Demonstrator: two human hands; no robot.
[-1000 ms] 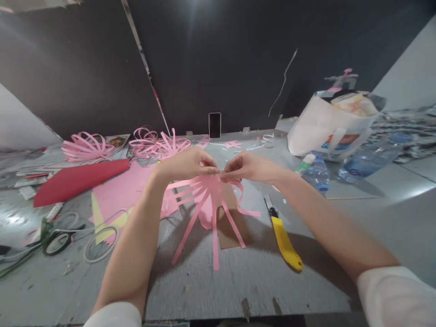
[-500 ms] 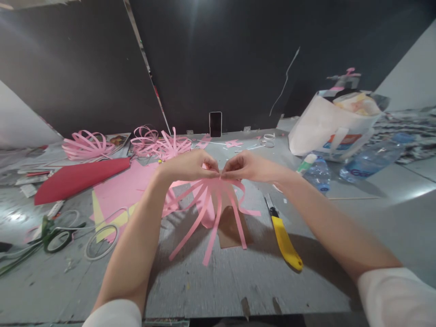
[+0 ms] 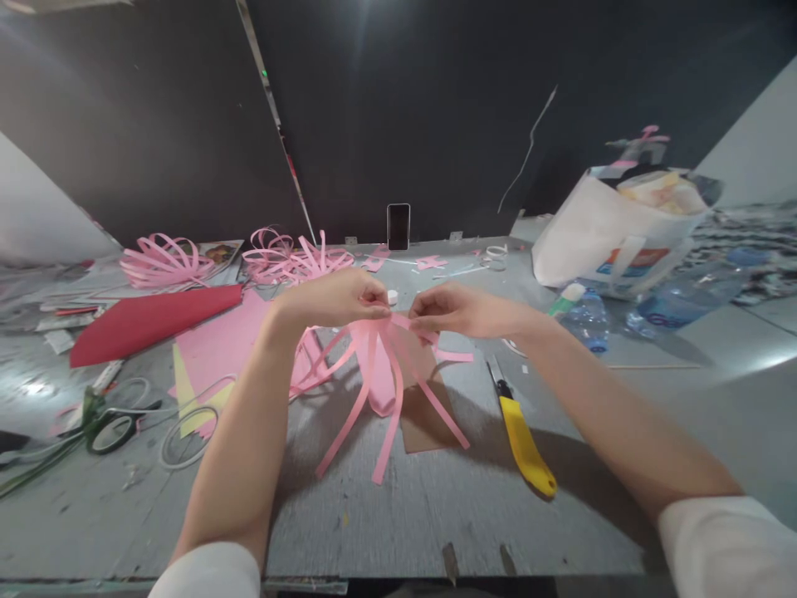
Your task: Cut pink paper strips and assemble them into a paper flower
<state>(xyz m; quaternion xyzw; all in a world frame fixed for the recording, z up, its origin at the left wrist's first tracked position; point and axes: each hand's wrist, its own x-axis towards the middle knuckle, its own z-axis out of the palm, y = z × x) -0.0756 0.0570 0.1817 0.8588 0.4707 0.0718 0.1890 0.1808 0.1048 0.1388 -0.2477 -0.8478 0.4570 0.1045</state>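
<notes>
My left hand [image 3: 339, 297] pinches the top of a bunch of pink paper strips [image 3: 393, 378], whose loose ends fan out and hang toward me. A short way to its right, my right hand [image 3: 448, 309] is closed with thumb and fingertips on one of the strips near the same top. Beneath the strips lie a folded pink paper piece [image 3: 378, 374] and a brown card [image 3: 427, 415] on the grey table. To the right of the card rests a yellow utility knife [image 3: 526, 448], blade pointing away from me. A small white cap-like thing [image 3: 392, 296] shows between my hands.
At the left are red paper [image 3: 155, 324], pink sheets [image 3: 217, 336], scissors [image 3: 112, 432] and a coiled cable [image 3: 187, 436]. Pink paper loop balls [image 3: 165, 262] sit behind. A phone [image 3: 398, 227] leans on the dark wall. A white bag [image 3: 573, 228] and plastic bottles [image 3: 585, 320] stand right.
My hands have drawn slightly apart. The left moved a little left with the bunch, and the right now holds a strip beside it. The hanging strips have shifted.
</notes>
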